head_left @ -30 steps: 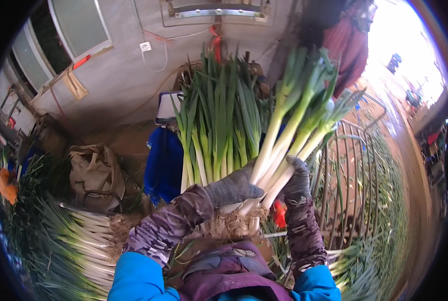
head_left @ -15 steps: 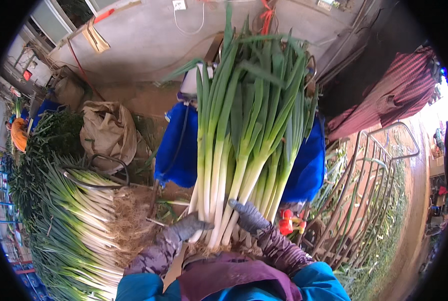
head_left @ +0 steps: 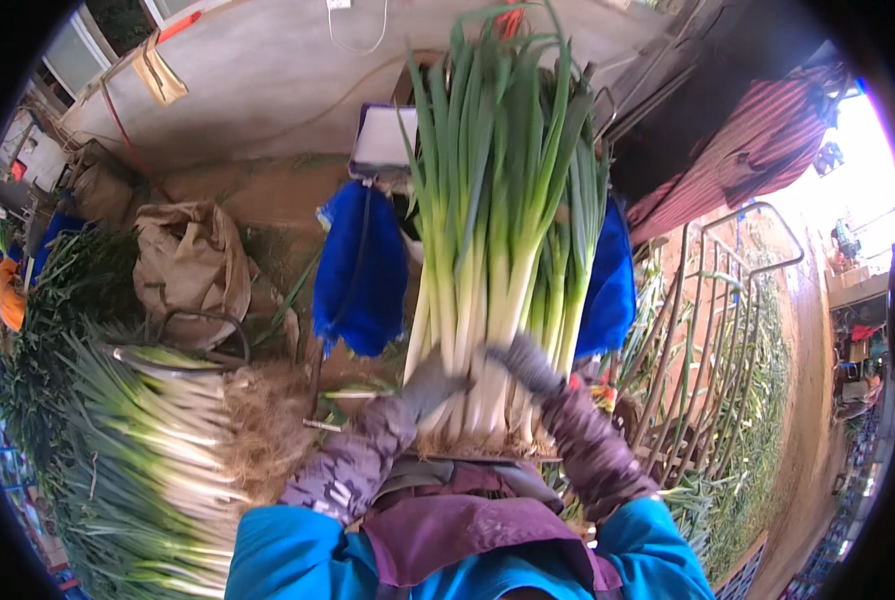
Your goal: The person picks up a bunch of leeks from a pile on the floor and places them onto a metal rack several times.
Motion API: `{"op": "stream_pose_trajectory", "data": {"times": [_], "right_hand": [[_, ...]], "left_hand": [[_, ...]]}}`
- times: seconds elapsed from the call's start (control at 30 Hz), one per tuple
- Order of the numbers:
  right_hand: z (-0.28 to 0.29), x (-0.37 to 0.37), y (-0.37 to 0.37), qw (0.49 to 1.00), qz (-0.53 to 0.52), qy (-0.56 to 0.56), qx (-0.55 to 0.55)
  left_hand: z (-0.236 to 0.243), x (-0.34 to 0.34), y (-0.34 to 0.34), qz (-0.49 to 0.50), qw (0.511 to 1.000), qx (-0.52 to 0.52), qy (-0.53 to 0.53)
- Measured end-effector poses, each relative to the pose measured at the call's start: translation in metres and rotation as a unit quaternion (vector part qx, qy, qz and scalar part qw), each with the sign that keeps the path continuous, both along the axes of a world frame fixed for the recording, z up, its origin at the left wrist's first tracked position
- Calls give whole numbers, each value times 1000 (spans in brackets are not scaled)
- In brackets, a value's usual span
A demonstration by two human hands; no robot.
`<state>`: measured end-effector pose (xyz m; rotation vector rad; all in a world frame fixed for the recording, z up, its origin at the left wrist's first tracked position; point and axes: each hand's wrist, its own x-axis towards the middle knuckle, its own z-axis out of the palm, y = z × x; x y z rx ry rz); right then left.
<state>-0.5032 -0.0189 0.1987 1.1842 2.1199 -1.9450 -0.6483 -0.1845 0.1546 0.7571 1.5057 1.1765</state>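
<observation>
A thick bundle of long green onions [head_left: 482,270] stretches in front of me, green leaves at the far end and pale stalks and roots toward my body. My left hand [head_left: 434,385], in a grey glove, grips the lower white stalks from the left. From the right, my gloved right hand [head_left: 527,366] closes around stalks in the same bundle. Both hands are slightly smeared by motion, and some fingers are hidden among the stalks. The roots [head_left: 487,442] lie roughly in a line near my purple apron [head_left: 477,530].
A large pile of green onions [head_left: 182,440] lies at left, roots toward me. Behind it sits a tan sack [head_left: 192,270]. Blue cloths [head_left: 362,270] hang on both sides of the bundle. A metal-tube rack [head_left: 702,320] stands at right, with loose leaves [head_left: 757,400] on the floor.
Both hands have shifted slightly farther from my body along the stalks. The stalks stand closer together and their root ends are more level. The whole view has shifted a little.
</observation>
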Motion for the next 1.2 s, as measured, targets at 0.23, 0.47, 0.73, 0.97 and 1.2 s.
{"op": "stream_pose_trajectory", "data": {"times": [0.23, 0.47, 0.73, 0.97, 1.2], "right_hand": [[9, -2, -51, 986, 68, -24, 148], [14, -3, -52, 977, 104, -32, 181], [-15, 16, -35, 994, 49, 93, -13], [48, -52, 102, 961, -204, 145, -116], [60, -99, 155, 828, -14, 74, 556]], "left_hand": [[-43, 6, -31, 53, 995, 6, 87], [36, -25, 71, 211, 957, 166, 107], [32, 0, 75, 166, 961, 21, 220], [19, -6, 64, 143, 971, 62, 183], [53, -7, 65, 160, 971, 41, 171]]}}
